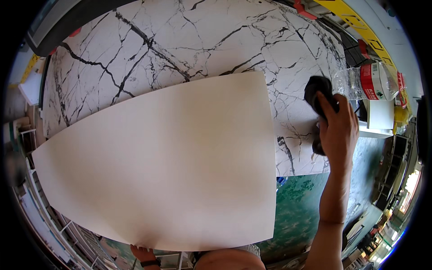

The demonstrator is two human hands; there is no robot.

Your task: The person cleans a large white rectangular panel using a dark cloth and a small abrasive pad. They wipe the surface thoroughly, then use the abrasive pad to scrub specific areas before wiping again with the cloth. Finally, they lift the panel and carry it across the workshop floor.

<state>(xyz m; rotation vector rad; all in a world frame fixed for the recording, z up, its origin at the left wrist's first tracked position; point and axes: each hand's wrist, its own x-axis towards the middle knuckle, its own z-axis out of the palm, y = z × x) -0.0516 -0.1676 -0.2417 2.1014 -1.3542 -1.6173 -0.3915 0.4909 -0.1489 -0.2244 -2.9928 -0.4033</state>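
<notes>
A large plain white sheet covers the near left of the marble-patterned tabletop and juts past its front edge towards my body. At the sheet's near edge is my left hand, fingers closed on the edge; part of the hand is hidden. My right hand is over the right end of the tabletop, wrapped around a black handheld tool with a rounded end. Its lower black part shows below the fingers, but its exact kind is unclear. The tool is to the right of the sheet, apart from it.
The white tabletop has black veining. A clear plastic bottle with a red label lies beyond my right hand. A yellow strip runs along the far right. Green floor shows below the table, and a dark-framed object borders the far left.
</notes>
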